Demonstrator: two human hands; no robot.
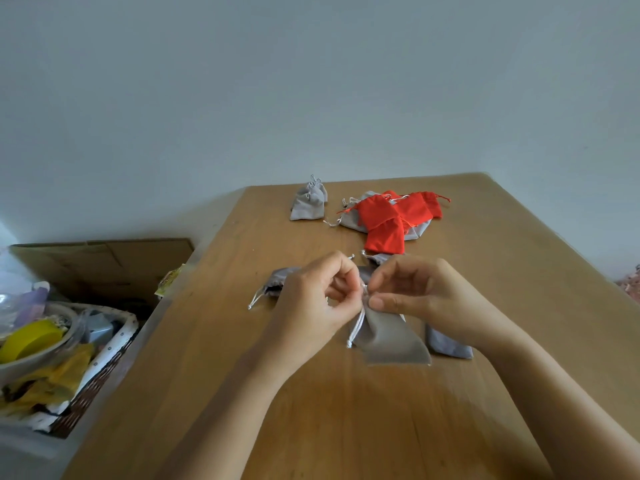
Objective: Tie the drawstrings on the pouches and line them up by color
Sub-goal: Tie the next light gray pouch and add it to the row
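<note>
Both hands meet at the gathered neck of a grey pouch, a little nearer than the table's middle. The left hand has its fingers curled, thumb and forefinger pinching the white drawstring at the neck; one cord end hangs down the pouch's left side to the tabletop. The right hand has thumb and forefinger closed on the same cord from the other side, the other fingers loosely bent above. Whether a knot sits between the fingertips I cannot tell, as the fingers cover it. The pouch body fans out toward the near edge, its lower end resting on the table. A second grey pouch lies just beside it on the right, partly under the right wrist. A third grey pouch, cord trailing left, sits behind the left hand. A fourth grey pouch shows beyond the knuckles, between the hands. Toward the far edge is a mixed heap of red pouches lying over grey ones, loose cords straggling out. Left of the heap and apart from it, cinched grey pouches sit close to the far left corner. Off the left edge, lower down, are a wicker basket with cloth liner, a bowl holding something yellow, and a cardboard box behind them
</note>
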